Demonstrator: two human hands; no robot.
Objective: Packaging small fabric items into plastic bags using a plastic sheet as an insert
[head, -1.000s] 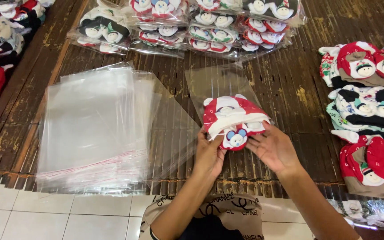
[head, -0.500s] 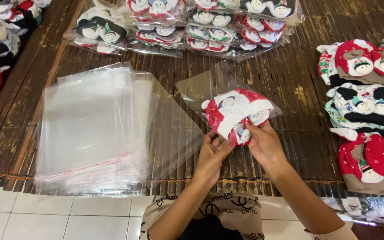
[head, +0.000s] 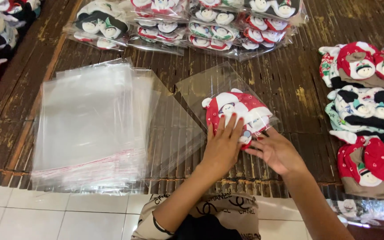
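Pressing flat on a red-and-white snowman sock bundle with the left hand — fingers spread apart and lying open on top, not clamped on anything. Steadying the near corner with the right hand, its fingers stretched out and loosely apart, tips touching the edge of the clear bag around the bundle. Sitting mostly inside that bag now, the bundle, near the middle of the dark slatted counter; bag mouth at the near end apparently not yet sealed, though hard telling through the plastic.

Lying finished along the far edge — a row of packed bags, each clear and flat, showing socks in red, white, green and black. Waiting to the left, just beside the left hand, a thick stack of empty clear bags with a thin red strip near the lower edge. Piling up on the right, well apart, unpacked sock bundles in red, white and dark green — plenty left.
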